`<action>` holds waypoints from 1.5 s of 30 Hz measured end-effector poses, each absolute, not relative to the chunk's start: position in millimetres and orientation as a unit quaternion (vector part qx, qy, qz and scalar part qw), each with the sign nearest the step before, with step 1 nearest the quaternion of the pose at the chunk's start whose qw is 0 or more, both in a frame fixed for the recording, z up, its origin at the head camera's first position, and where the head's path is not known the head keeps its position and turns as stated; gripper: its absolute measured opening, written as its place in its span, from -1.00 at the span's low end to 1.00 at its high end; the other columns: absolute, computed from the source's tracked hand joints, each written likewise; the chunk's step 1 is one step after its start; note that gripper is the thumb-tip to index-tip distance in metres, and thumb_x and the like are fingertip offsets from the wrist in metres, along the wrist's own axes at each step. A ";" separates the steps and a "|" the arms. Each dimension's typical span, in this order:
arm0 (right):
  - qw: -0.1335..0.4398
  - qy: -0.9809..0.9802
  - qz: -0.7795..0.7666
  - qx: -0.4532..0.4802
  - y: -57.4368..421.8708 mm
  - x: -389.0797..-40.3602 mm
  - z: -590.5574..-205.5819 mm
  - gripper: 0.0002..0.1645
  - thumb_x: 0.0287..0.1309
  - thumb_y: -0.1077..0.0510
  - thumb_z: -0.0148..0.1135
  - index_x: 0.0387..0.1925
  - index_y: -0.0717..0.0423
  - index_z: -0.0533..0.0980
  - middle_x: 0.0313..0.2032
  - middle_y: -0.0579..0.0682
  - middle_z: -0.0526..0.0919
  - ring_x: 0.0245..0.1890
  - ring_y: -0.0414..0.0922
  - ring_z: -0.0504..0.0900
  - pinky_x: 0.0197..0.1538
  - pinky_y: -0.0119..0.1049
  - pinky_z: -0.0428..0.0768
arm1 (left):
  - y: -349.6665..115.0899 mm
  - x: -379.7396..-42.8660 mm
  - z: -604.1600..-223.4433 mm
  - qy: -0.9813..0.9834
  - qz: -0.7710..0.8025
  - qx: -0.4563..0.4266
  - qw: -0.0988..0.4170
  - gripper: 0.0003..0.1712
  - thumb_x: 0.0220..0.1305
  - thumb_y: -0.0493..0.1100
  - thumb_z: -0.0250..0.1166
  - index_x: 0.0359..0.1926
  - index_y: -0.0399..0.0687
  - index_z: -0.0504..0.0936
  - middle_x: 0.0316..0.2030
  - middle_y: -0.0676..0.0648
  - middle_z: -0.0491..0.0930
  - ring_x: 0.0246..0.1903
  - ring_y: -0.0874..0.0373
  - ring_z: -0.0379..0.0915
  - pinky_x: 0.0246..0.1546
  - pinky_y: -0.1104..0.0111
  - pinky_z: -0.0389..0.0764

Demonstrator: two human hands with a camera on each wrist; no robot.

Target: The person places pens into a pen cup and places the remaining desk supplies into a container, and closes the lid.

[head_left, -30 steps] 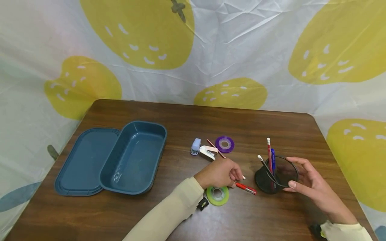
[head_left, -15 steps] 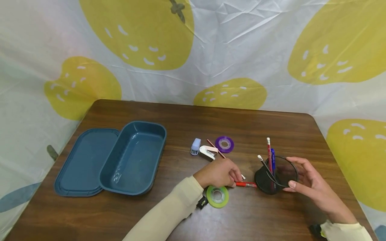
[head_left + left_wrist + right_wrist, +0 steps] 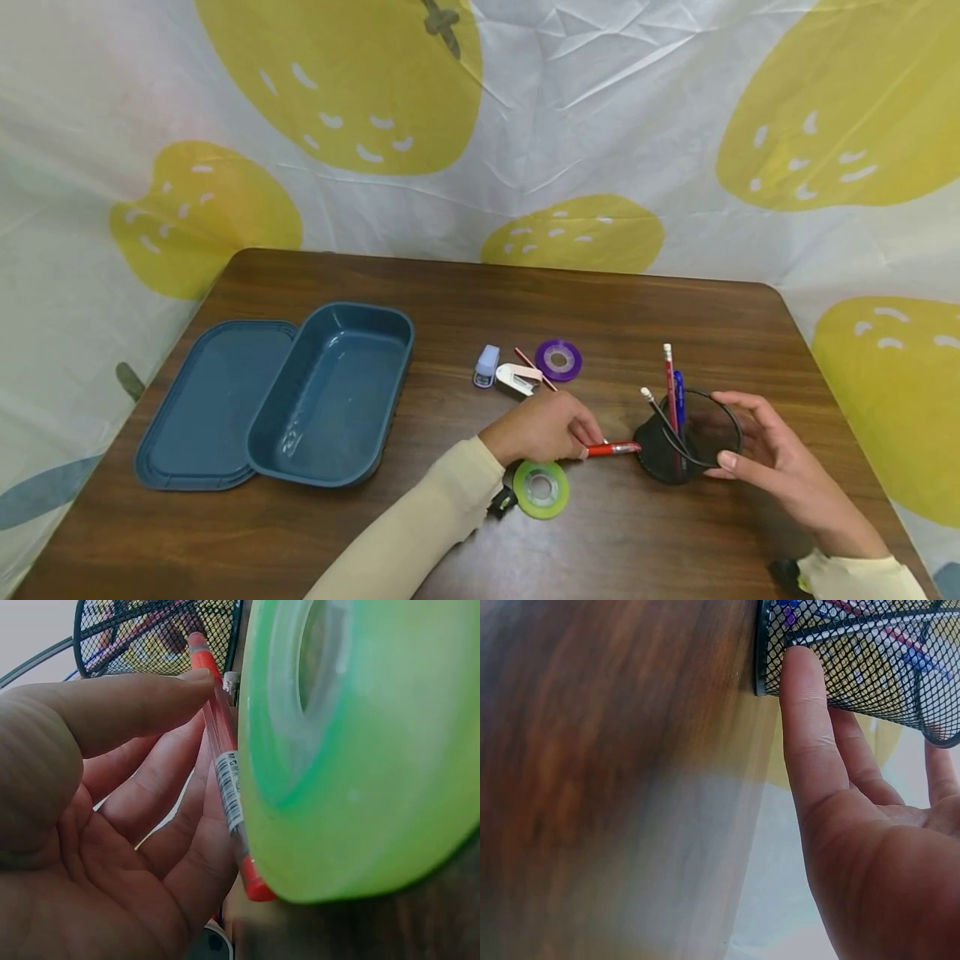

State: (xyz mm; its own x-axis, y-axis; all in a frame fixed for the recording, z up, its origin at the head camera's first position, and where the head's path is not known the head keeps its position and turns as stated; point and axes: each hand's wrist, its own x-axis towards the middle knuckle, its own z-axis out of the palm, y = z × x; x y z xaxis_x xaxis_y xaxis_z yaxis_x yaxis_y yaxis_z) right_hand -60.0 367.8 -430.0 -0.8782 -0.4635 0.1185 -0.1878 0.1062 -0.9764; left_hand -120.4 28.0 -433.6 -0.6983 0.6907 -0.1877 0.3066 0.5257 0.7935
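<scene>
Red pen (image 3: 613,449) has swung: its far end, angled toward the table's (image 3: 480,292) near side a second ago, now points at the base of the mesh cup (image 3: 656,454); contact cannot be told. Left hand (image 3: 543,427) pinches the pen between thumb and fingers, near the green tape roll (image 3: 542,511). Right hand (image 3: 780,467) holds the cup toward the table's right edge, thumb and fingers at its rim; position unchanged. Step in hand, as judged: picking up the pen. Next move probably calls for a firm pinch, a lift clear of the cup's rim, and a steady cup.
</scene>
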 end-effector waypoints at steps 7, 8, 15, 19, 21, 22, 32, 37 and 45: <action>0.111 0.726 -0.637 -0.234 367.7 -60.7 -431.2 -0.13 0.35 0.67 -0.08 0.60 0.24 0.03 0.36 0.00 0.52 0.21 -0.16 0.67 -0.14 -0.04 0.81 | 27.6 -122.1 -430.3 0.851 0.368 0.305 0.216 -0.75 0.28 -0.31 0.48 -0.04 -0.01 0.84 -0.27 0.15 0.82 -0.31 0.48 0.63 -0.16 0.59 0.54; 0.111 0.727 -0.636 -0.233 367.6 -60.5 -430.7 -0.13 0.35 0.67 -0.08 0.60 0.23 0.03 0.36 0.00 0.52 0.21 -0.16 0.67 -0.13 -0.04 0.81 | 27.6 -122.6 -430.0 0.853 0.366 0.306 0.210 -0.75 0.28 -0.30 0.48 -0.03 0.00 0.83 -0.26 0.14 0.82 -0.30 0.48 0.63 -0.15 0.59 0.53; 0.108 0.756 -0.611 -0.209 366.1 -59.2 -426.2 -0.16 0.38 0.62 -0.02 0.59 0.24 0.03 0.31 0.05 0.52 0.15 -0.15 0.69 -0.13 -0.03 0.81 | 25.6 -126.0 -426.9 0.854 0.372 0.316 0.181 -0.71 0.30 -0.31 0.43 0.01 0.01 0.83 -0.21 0.13 0.82 -0.26 0.46 0.63 -0.16 0.61 0.55; 0.106 0.751 -0.615 -0.214 365.9 -59.8 -427.0 -0.16 0.37 0.63 -0.03 0.59 0.25 0.04 0.30 0.05 0.51 0.13 -0.14 0.69 -0.14 -0.04 0.81 | 24.5 -127.1 -425.7 0.848 0.390 0.311 0.178 -0.67 0.32 -0.33 0.39 0.07 -0.03 0.81 -0.17 0.11 0.82 -0.22 0.42 0.64 -0.14 0.62 0.55; 0.106 0.741 -0.624 -0.225 366.3 -60.5 -428.6 -0.15 0.36 0.65 -0.05 0.59 0.27 0.03 0.31 0.04 0.51 0.14 -0.14 0.69 -0.14 -0.05 0.81 | 24.1 -127.6 -425.6 0.848 0.398 0.302 0.178 -0.65 0.33 -0.34 0.37 0.10 -0.04 0.79 -0.16 0.10 0.81 -0.23 0.41 0.63 -0.15 0.61 0.56; 0.106 0.736 -0.629 -0.229 366.5 -60.7 -429.3 -0.15 0.35 0.66 -0.05 0.59 0.27 0.03 0.32 0.04 0.52 0.16 -0.14 0.69 -0.15 -0.06 0.81 | 23.9 -127.8 -425.3 0.848 0.402 0.296 0.179 -0.65 0.33 -0.34 0.36 0.11 -0.05 0.79 -0.15 0.09 0.81 -0.23 0.42 0.62 -0.15 0.61 0.56; 0.113 0.736 -0.629 -0.222 368.5 -59.6 -430.4 -0.14 0.37 0.65 -0.06 0.60 0.21 0.03 0.34 -0.02 0.50 0.19 -0.17 0.67 -0.15 -0.03 0.81 | 21.6 -128.5 -421.4 0.842 0.440 0.261 0.171 -0.58 0.35 -0.36 0.31 0.21 -0.11 0.72 -0.11 0.01 0.75 -0.28 0.37 0.59 -0.28 0.57 0.57; 0.112 0.740 -0.627 -0.216 368.1 -59.3 -429.4 -0.14 0.37 0.65 -0.05 0.60 0.21 0.03 0.32 -0.02 0.49 0.16 -0.16 0.68 -0.14 -0.05 0.81 | 20.4 -129.9 -417.8 0.834 0.470 0.248 0.152 -0.56 0.36 -0.33 0.31 0.24 -0.09 0.70 -0.11 0.04 0.72 -0.21 0.40 0.64 -0.14 0.57 0.60; 0.111 0.731 -0.635 -0.225 368.3 -59.7 -431.5 -0.13 0.35 0.67 -0.06 0.60 0.23 0.03 0.28 0.02 0.49 0.12 -0.12 0.69 -0.14 -0.05 0.81 | 17.6 -131.4 -409.2 0.813 0.520 0.233 0.118 -0.55 0.32 -0.33 0.31 0.23 -0.11 0.71 -0.10 -0.02 0.75 -0.24 0.37 0.63 -0.21 0.55 0.60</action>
